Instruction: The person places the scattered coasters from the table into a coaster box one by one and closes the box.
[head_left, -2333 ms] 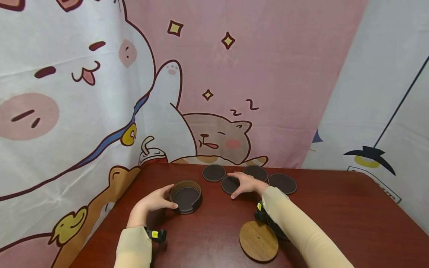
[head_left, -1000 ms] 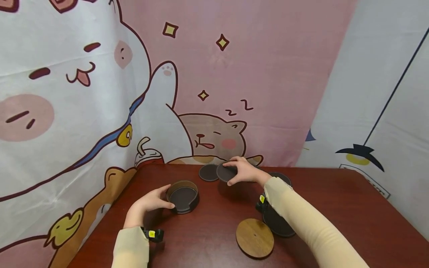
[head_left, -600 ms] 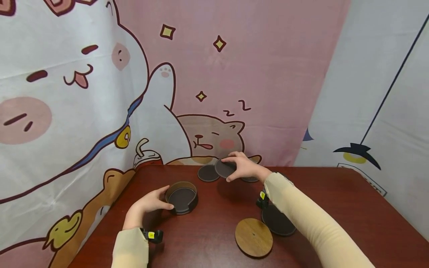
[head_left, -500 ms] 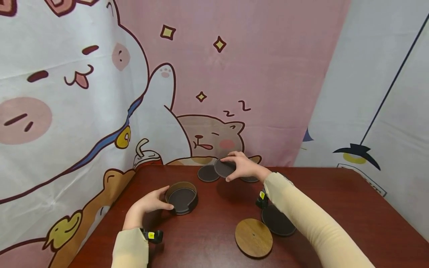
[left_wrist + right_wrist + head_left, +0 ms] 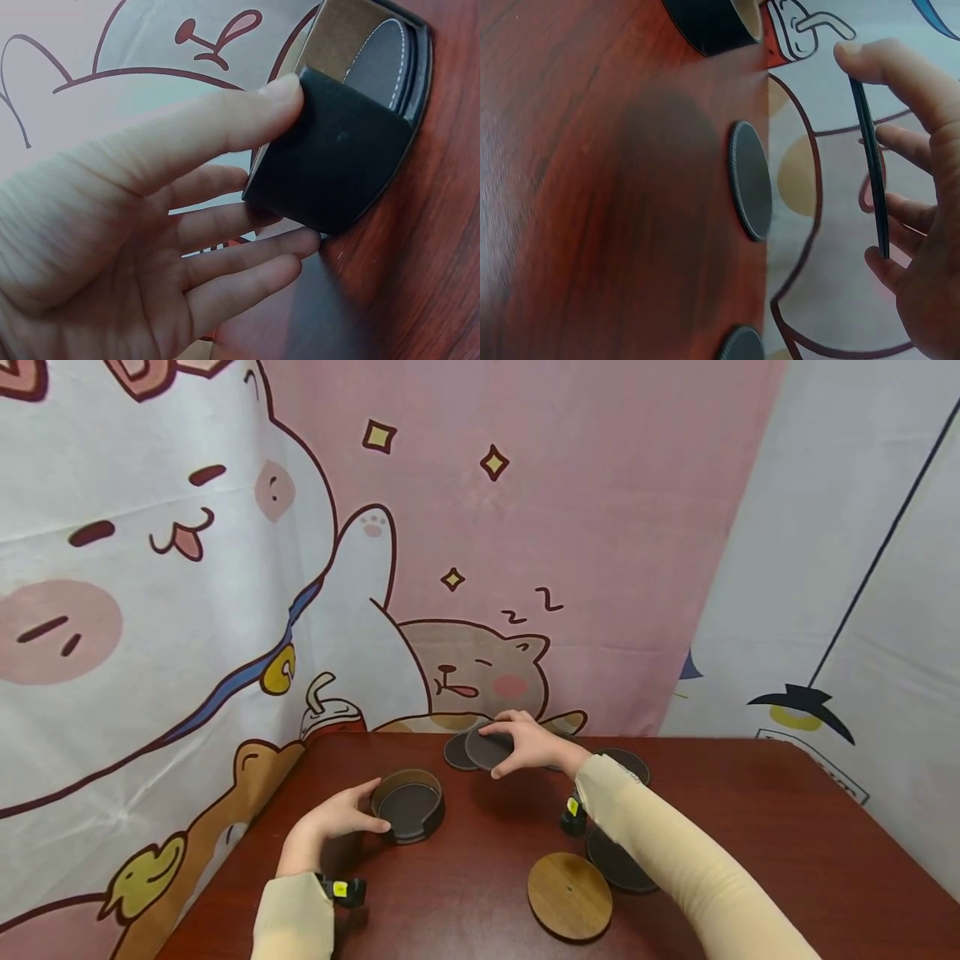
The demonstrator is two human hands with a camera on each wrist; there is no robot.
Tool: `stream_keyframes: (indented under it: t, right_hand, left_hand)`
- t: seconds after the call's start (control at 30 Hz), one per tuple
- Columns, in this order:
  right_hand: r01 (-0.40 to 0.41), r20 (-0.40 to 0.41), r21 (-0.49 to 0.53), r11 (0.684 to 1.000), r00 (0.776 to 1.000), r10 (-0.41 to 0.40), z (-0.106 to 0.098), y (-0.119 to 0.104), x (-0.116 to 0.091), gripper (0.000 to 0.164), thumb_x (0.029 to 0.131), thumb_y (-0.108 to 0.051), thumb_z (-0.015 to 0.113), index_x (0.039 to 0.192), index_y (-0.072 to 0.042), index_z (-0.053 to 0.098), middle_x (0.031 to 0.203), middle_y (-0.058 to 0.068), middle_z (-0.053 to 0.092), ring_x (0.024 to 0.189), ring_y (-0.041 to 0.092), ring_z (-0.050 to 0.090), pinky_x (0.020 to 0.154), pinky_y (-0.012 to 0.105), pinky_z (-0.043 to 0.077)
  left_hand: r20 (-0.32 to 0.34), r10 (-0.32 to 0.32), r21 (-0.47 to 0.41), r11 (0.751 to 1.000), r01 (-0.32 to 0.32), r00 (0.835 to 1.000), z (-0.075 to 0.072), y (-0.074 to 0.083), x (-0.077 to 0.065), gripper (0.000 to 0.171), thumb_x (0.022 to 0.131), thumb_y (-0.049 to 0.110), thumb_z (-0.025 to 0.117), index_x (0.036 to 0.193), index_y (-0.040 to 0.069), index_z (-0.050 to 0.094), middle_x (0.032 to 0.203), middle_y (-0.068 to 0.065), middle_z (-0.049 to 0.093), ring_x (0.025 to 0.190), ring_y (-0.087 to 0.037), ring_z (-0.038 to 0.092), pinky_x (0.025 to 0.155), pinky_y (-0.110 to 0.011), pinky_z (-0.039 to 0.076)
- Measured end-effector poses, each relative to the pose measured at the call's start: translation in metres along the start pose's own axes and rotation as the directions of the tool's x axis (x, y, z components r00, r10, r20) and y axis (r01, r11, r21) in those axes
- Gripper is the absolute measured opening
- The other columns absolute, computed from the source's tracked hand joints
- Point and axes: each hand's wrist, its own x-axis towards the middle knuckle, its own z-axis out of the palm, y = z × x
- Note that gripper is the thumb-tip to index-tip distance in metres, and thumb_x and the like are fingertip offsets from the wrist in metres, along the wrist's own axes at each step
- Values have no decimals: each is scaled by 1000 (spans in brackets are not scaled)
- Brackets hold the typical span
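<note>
While the left hand (image 5: 333, 817) rested at the left side of a round dark holder (image 5: 433, 827), left of centre in the head view's lower half, its thumb touched the wall and its other fingers reached along it, loosely extended and spread. A disc with pale stitching (image 5: 379, 67) lay inside that holder. Just right of centre, the right hand (image 5: 528, 745) pinched a thin dark coaster (image 5: 489, 750) by its edges, thumb and fingers parted as wide as the disc; at the right of the right wrist view it showed edge-on, raised clear of the red-brown table (image 5: 450, 902). Behind it, a second coaster (image 5: 457, 752) lay near the far edge. Toward the lower right of the head view lay a wooden disc (image 5: 570, 896) and a larger dark disc (image 5: 618, 864), partly hidden by the right sleeve (image 5: 660, 852); whether the two touched could not be told
</note>
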Motion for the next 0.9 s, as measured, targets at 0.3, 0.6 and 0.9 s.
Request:
stream_keyframes:
  t: [0.3,0.6,0.9]
  right_hand:
    - [25,48,33,999,998,-27,26,-13,16,77,66,-41,84,137,-26,58,148,15,34,135,33,24,99,52,35]
    - [100,69,52,994,992,-103,44,-34,34,74,67,-39,85,135,-25,59,147,16,36,132,33,29,97,47,38]
    - [130,116,50,990,984,-135,63,-50,48,74,68,-40,83,137,-27,57,147,15,36,132,30,29,98,46,37]
  left_hand:
    - [0,7,-9,1000,-7,1000,-2,2,-1,93,77,22,81,149,-4,30,143,-24,44,128,-39,44,101,-55,38]
    - [-26,1,21,1000,0,1000,-1,-2,2,92,75,23,82,148,-3,33,142,-22,45,127,-36,46,102,-54,38]
    - [-18,-18,23,1000,18,1000,-3,-3,4,90,75,24,82,148,-1,35,139,-20,50,123,-33,49,100,-55,39]
